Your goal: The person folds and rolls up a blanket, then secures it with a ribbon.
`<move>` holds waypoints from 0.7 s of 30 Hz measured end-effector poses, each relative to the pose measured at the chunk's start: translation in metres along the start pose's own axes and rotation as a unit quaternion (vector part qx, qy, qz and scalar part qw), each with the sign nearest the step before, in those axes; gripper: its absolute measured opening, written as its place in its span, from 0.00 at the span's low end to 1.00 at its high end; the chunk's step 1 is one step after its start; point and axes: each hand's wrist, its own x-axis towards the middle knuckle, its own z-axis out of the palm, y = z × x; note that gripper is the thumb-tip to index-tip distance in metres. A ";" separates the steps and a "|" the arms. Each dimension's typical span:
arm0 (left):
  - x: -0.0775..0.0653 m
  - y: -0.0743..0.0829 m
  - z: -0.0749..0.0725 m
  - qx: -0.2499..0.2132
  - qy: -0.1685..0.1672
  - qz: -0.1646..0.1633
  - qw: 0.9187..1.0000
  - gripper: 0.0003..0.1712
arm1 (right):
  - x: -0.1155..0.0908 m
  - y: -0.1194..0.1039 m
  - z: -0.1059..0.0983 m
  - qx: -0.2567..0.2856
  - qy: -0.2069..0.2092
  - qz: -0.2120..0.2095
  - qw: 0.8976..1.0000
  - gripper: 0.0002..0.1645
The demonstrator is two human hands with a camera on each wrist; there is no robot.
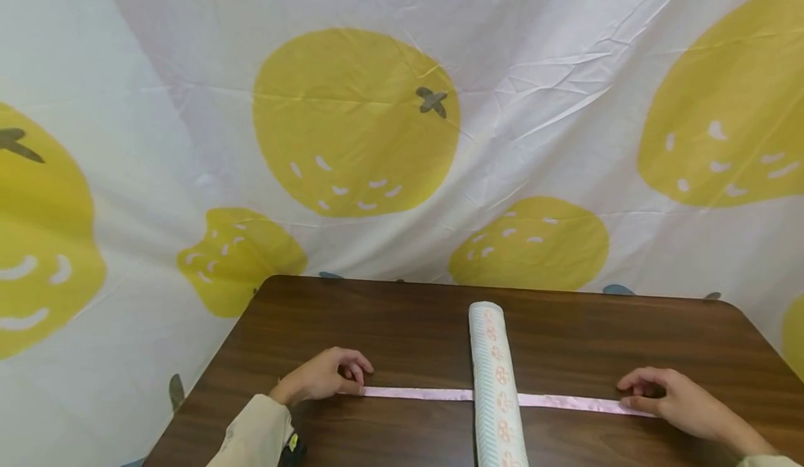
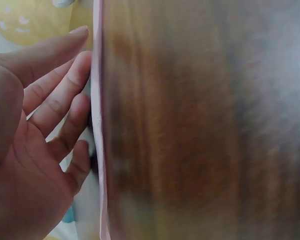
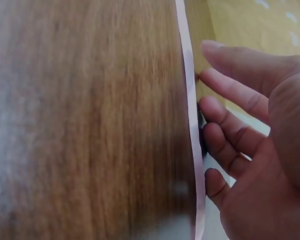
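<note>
**Left hand [image 1: 323,373] and right hand [image 1: 681,401] at the two ends of a pink ribbon [image 1: 417,393]**

Both hands loosely bent, thumbs apart from the fingertips in the wrist views; no firm grip shows on either side. Left thumb at the ribbon's left end, right thumb at its right end, so each seems to steady the strip by light contact rather than by a pinch. How hard either one presses, cannot tell.

Ribbon lies crosswise on the brown table [image 1: 377,320], nearly straight, its middle hidden beneath a patterned roll [image 1: 496,376]. The roll (white, with bluish chevrons and orange motifs) lies lengthwise, pointing away from the person, its near end cut off by the frame. Its weight probably pins the ribbon's middle, which would explain why the hands attend only to the ends. The wide spread of the hands likely serves to hold the strip flat and in line, with a length free on each side of the roll.

Pale sleeve [image 1: 254,435] at the left wrist. Behind the table, a white curtain [image 1: 207,20] printed with large yellow fruit.
</note>
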 end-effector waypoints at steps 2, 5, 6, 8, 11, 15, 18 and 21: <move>0.000 -0.001 0.003 0.000 0.002 0.001 1.000 0.15 | -0.001 0.002 0.000 0.011 -0.006 -0.002 1.000 0.07; -0.001 -0.002 0.006 0.003 0.008 0.004 1.000 0.15 | -0.001 0.004 0.002 0.019 -0.013 0.000 1.000 0.07; -0.001 -0.002 0.007 0.004 0.010 0.004 1.000 0.15 | -0.001 0.004 0.002 0.017 -0.012 -0.002 1.000 0.08; -0.002 -0.002 0.007 0.004 0.013 0.004 1.000 0.14 | -0.001 0.004 0.003 0.013 -0.008 -0.007 1.000 0.09; -0.003 -0.002 0.007 0.013 0.015 0.003 1.000 0.13 | 0.000 0.002 0.004 0.003 -0.002 -0.009 1.000 0.10; -0.004 0.000 0.007 0.020 0.014 0.005 1.000 0.12 | 0.001 0.000 0.005 -0.009 0.001 -0.009 1.000 0.10; -0.004 0.003 0.006 0.023 0.015 0.011 1.000 0.10 | 0.001 0.000 0.004 -0.010 -0.004 -0.018 1.000 0.12; -0.002 0.007 0.006 0.030 0.013 0.018 0.999 0.09 | 0.002 0.000 0.004 -0.001 -0.018 -0.023 1.000 0.12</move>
